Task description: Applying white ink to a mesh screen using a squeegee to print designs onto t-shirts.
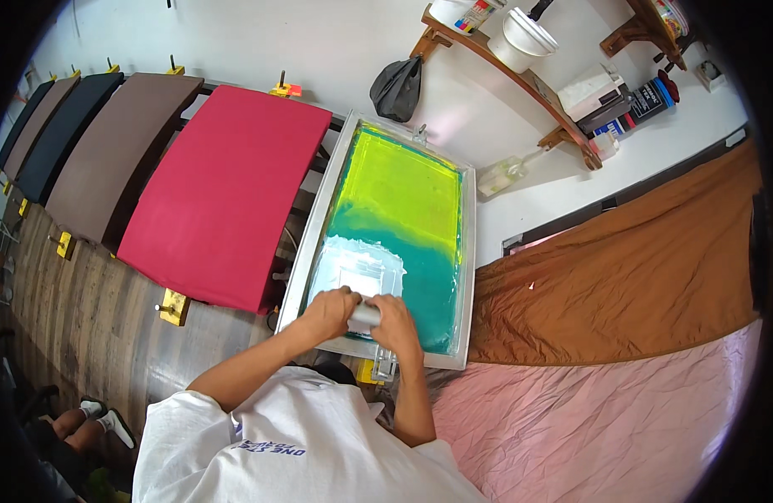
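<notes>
My left hand [336, 310] and my right hand [391, 320] are wrapped round a grey squeegee [365, 315] near the lower end of a silver-framed printing screen [465, 218]. The screen's surface is green, with a bright yellow-green upper part [403, 176]. A patch of white ink [344, 261] lies just beyond my hands, with a pale rectangular outline in it. The squeegee's blade is mostly hidden behind my hands. A metal clamp [385, 360] juts from the screen's lower edge.
Left, a red padded board [219, 184] and several dark ones [118, 151] stand over a wooden floor [110, 310]. Wall shelves [495, 59] hold buckets and containers; a black bag [395, 88] hangs below. Brown fabric [604, 277] and pink fabric [571, 427] lie right. Another person's legs [76, 427] show lower left.
</notes>
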Motion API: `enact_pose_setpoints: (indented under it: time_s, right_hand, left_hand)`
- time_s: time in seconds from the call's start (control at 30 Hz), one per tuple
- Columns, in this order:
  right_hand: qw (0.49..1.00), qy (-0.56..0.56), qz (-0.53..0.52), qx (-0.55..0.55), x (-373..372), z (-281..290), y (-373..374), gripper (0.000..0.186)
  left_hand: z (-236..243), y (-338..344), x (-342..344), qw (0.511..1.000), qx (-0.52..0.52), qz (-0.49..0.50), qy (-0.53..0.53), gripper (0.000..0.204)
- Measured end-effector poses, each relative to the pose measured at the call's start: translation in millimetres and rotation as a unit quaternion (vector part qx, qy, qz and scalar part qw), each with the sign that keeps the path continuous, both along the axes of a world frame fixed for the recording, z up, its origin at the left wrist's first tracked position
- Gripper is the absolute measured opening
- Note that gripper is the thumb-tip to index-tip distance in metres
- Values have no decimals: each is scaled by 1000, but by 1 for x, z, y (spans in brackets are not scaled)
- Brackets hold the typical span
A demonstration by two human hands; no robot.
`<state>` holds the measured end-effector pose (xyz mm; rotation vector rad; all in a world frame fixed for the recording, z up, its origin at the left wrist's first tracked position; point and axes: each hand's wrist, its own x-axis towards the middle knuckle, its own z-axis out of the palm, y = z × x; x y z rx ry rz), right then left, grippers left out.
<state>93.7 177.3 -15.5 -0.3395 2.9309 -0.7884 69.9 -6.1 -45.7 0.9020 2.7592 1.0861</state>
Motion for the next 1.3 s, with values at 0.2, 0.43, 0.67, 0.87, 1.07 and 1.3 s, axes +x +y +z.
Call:
enact_pose_setpoints:
  time_s: [0.2, 0.43, 0.67, 0.87, 1.07, 1.3]
  right_hand:
    - [996, -82, -13, 14, 38, 19, -6, 44]
    - [997, -58, -8, 58, -48, 24, 11, 42]
    - [990, -103, -17, 94, -92, 12, 17, 45]
    - [990, -83, -51, 104, -79, -3, 13, 43]
    - [990, -72, -61, 103, -55, 1, 5, 44]
    - [991, -78, -51, 97, -15, 1, -1, 48]
  left_hand:
    - [16, -8, 24, 992, -66, -63, -81, 31]
    - [2, 17, -68, 989, -112, -49, -80, 29]
    - [7, 27, -108, 986, -143, -22, -79, 23]
    - [-8, 22, -91, 992, -121, -28, -13, 23]
    - [-13, 22, -68, 994, -102, 12, -26, 22]
    - [-13, 18, -24, 994, -101, 29, -16, 32]
